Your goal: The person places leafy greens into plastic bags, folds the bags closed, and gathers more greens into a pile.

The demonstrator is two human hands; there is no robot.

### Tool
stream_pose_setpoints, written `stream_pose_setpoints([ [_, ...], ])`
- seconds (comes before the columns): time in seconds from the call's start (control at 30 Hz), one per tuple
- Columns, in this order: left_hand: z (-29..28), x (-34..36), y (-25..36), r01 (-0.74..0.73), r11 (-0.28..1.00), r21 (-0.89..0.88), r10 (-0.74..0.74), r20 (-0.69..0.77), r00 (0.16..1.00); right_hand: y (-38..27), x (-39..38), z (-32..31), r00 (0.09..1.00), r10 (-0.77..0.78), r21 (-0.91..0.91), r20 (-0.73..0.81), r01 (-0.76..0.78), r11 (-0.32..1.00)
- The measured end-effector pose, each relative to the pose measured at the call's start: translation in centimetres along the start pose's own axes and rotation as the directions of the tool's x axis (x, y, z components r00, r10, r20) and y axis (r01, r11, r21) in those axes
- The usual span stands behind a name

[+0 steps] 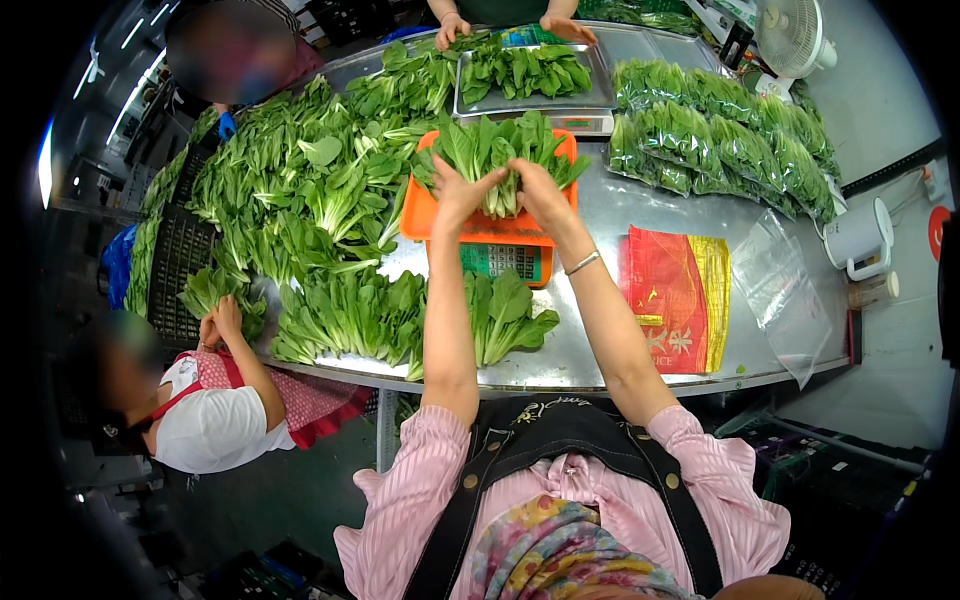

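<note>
A bunch of leafy greens (497, 150) lies on the orange tray (420, 215) of a scale, its pale stems toward me. My left hand (462, 194) clasps the bunch from the left, thumb pointing inward across the stems. From the right, my right hand (541, 193) closes on the same bunch; some of its fingers are hidden among the leaves. Below the tray, the scale's green keypad (506, 261) shows between my forearms. Nearer me, a row of greens (350, 315) lies along the table edge, partly behind my left forearm.
A large heap of loose greens (300, 170) covers the table's left. Bagged greens (715, 135) are stacked at the back right. A red and yellow sack (672, 300) and clear plastic bags (780, 290) lie right. Across stands a second scale with greens (525, 72); co-workers' hands appear there and at left.
</note>
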State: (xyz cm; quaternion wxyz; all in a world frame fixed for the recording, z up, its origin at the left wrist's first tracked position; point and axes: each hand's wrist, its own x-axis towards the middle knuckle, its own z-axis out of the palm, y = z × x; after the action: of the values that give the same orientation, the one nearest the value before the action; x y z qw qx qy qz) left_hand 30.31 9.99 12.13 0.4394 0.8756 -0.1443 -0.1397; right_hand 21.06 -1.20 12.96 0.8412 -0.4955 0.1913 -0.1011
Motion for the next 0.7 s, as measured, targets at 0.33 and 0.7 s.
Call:
stream_pose_setpoints([
  [0.33, 1.8, -1.0, 1.5, 0.116, 0.975, 0.189, -0.099, -0.101, 0.99, 1.1, -4.9, -2.1, 0.976, -0.201, -0.127, -0.08, 0.19, 0.974],
  [0.7, 2.5, -0.7, 1.7, 0.109, 0.989, 0.096, -0.094, -0.146, 0.985, 4.3, 1.5, -5.4, 0.718, -0.573, -0.816, -0.395, 0.012, 0.578],
])
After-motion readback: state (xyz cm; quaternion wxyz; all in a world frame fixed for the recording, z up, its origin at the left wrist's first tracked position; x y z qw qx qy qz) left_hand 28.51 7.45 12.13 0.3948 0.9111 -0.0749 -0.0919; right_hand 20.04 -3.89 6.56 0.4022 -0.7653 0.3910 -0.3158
